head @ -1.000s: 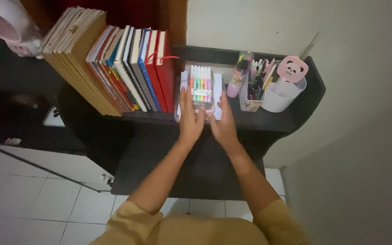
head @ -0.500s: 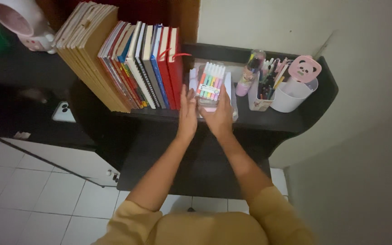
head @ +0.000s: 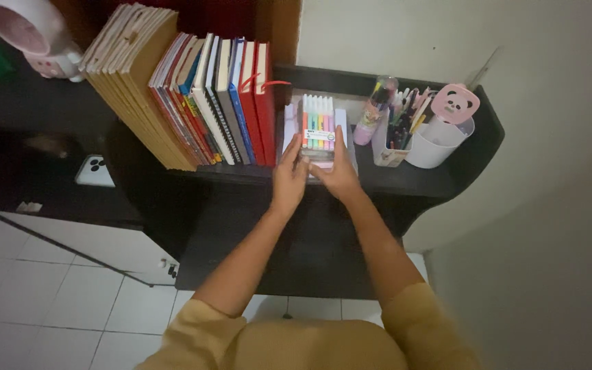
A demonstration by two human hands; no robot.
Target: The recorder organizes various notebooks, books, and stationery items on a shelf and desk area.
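- The marker pack lies flat on a clear box, just right of the red book.
- The left hand and right hand press its two sides, fingers extended.
- A white cup stands further right of the pack.

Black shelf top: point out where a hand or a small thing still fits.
Bare black shelf top runs along the front edge, before the white round cup and the pen holder. Crowded: left hand and right hand flank the clear marker pack, hard beside the upright red book.
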